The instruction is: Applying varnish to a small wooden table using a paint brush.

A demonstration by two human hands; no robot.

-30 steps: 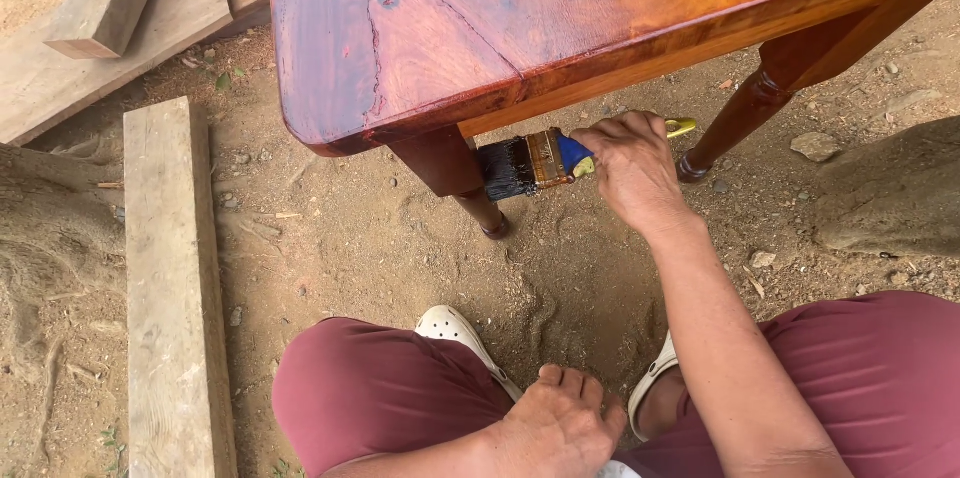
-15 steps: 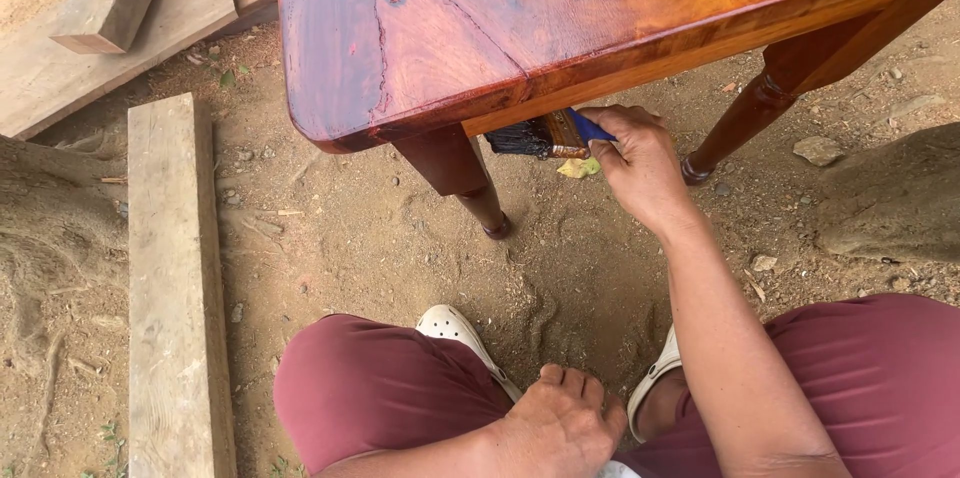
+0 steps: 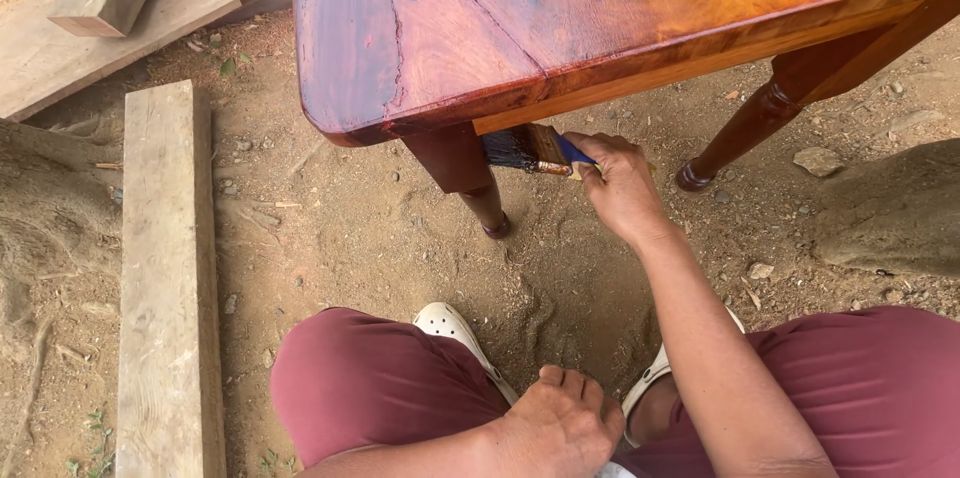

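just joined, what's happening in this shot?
A person crouches on dirt ground beside a glossy reddish wooden table. Their right hand holds a paintbrush with dark bristles and a blue handle, the bristles set against the strip under the tabletop edge, next to the near table leg. The left hand rests on their knee, holding nothing. Bare wooden planks lie on the ground to the left.
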